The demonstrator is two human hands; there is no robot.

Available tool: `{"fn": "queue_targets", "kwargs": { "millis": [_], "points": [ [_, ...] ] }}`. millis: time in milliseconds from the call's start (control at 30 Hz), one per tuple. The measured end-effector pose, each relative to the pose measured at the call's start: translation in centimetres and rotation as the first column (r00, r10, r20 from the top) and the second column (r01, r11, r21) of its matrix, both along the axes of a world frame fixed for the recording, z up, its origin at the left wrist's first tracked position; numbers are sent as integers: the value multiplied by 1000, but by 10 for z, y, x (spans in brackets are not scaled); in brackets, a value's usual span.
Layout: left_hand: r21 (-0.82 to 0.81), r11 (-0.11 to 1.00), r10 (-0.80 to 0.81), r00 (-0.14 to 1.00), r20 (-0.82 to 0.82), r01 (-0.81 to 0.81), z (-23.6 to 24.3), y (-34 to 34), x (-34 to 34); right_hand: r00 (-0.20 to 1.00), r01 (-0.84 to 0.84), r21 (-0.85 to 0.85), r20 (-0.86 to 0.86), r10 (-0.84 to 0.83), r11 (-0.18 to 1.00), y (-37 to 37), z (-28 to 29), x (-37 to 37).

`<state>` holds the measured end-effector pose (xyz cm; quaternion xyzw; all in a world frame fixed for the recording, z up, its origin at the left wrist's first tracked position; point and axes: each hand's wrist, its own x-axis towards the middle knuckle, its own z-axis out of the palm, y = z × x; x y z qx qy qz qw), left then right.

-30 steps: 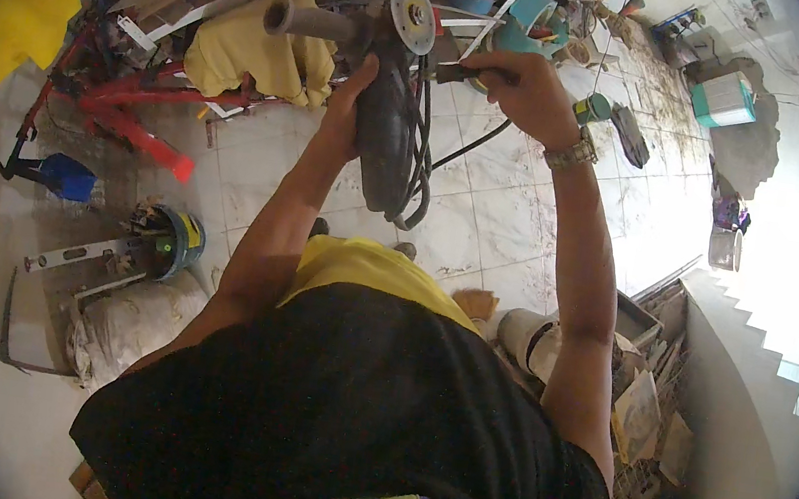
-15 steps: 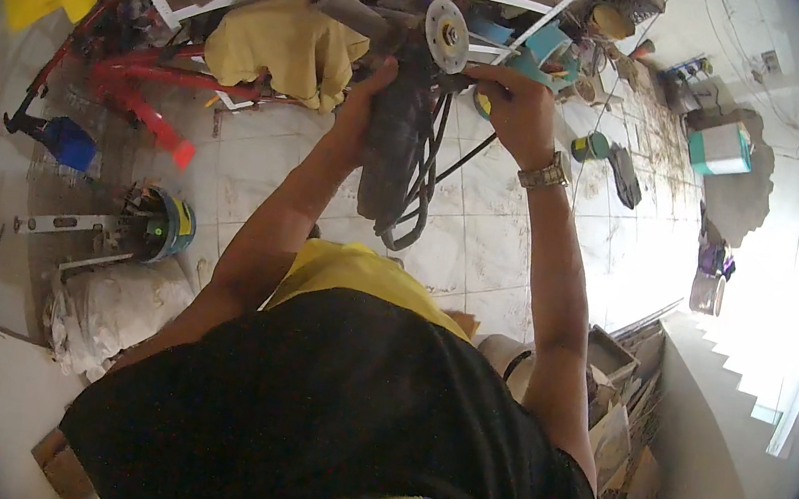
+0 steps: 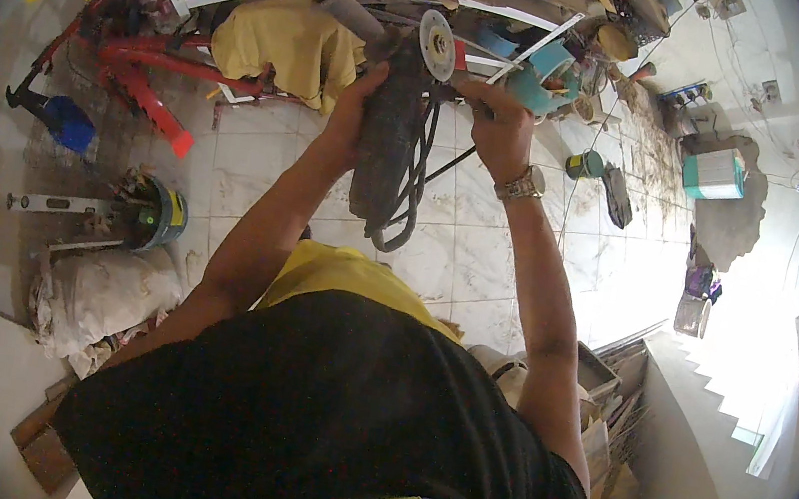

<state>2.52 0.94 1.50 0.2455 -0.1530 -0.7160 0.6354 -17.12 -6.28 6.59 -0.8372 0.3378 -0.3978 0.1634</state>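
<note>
left hand [image 3: 356, 107]: closed round the grinder [image 3: 388, 142] body, held up over the tiled floor [image 3: 479, 260].
right hand [image 3: 498, 126]: just right of the grinder's disc [image 3: 438, 45], fingers curled on a slim tool; what it is, cannot tell.
axis: grinder runs near to far, disc at far end, cord [image 3: 412, 191] looped below.
beyond: yellow cloth [image 3: 280, 42] left of the disc.

Both forearms reach toward twelve o'clock. The left hand [image 3: 356, 107] is curled in a closed grip; the right hand [image 3: 498, 126], at its three o'clock, is clenched, its wrist bent inward.
</note>
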Motion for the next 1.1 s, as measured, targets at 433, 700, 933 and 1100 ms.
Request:
{"fn": "queue_targets", "kwargs": {
  "millis": [433,700,933,1100],
  "points": [
    [-27,1000,13,1000,27,-12,-13,-10,2,989,-27,190,147,-1,981,-3,-25,29],
    [-39,997,63,993,-99,-68,-22,-15,18,985,-62,21,-160,65,998,22,-12,78],
    [-20,997,73,992,-102,-76,-16,-23,33,985,121,66,-132,-112,990,5,-24,104],
    [-3,999,54,992,-113,-55,-27,-30,52,996,69,233,-72,-54,970,-12,-30,111]
  ]
}}
